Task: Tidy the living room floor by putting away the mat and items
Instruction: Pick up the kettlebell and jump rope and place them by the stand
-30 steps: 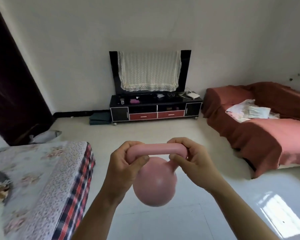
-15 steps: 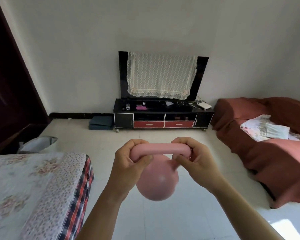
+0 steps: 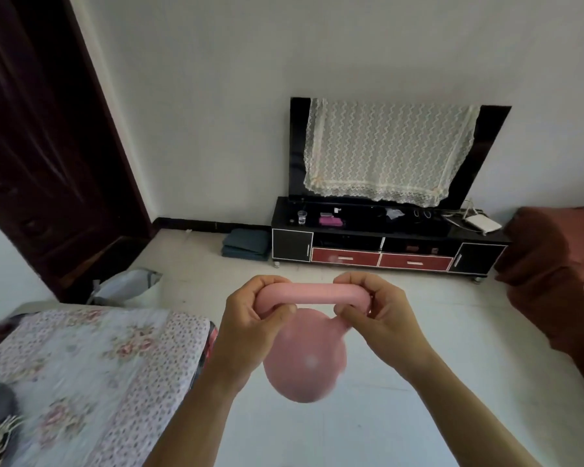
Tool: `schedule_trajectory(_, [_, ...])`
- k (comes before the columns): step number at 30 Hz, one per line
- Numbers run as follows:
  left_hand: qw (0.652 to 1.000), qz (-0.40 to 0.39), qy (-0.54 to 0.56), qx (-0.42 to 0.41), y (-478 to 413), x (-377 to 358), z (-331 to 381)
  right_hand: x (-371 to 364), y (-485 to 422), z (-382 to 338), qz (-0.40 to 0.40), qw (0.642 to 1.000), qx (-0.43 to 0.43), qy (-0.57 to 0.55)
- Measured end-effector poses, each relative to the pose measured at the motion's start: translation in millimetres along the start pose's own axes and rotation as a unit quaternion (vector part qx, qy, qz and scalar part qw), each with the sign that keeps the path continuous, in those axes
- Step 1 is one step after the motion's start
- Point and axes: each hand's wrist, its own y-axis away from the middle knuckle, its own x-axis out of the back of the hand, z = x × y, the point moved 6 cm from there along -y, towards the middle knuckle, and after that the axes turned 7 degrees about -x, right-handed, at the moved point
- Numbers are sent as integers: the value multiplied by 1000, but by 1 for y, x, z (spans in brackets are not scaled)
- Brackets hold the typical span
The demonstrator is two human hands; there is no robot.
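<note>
A pink kettlebell (image 3: 305,360) hangs in front of me above the pale floor, its round body below a thick horizontal handle. My left hand (image 3: 250,323) grips the handle's left end and my right hand (image 3: 378,315) grips its right end. A folded dark teal mat (image 3: 246,244) lies on the floor against the far wall, left of the TV stand.
A black and red TV stand (image 3: 385,244) carries a TV under a lace cloth (image 3: 388,150). A floral-covered bed (image 3: 81,375) fills the lower left. A reddish sofa (image 3: 560,274) is at the right edge. A grey bag (image 3: 125,284) lies near the dark door (image 3: 48,146).
My view has swung left and come closer to the TV stand; the sofa has slid to the right edge. Both hands keep the same hold on the kettlebell.
</note>
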Motion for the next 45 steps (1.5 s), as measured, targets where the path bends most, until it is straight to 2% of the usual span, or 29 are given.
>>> schedule_trajectory(14, [996, 79, -37, 4, -231, 26, -56, -15, -281, 19, -86, 996, 17, -34])
schedule_trajectory(21, [994, 100, -51, -3, -343, 68, -116, -56, -409, 49, -95, 995, 20, -9])
schedule_trajectory(31, [996, 63, -50, -37, -513, 148, -165, -123, -588, 54, -108, 994, 22, -5])
schedule_trajectory(41, [992, 114, -43, 23, -649, 203, -248, -183, -755, 105, -149, 989, 10, -14])
schedule_trajectory(45, [989, 133, -54, 21, -724, 226, -271, -206, -842, 120, -167, 986, 9, -21])
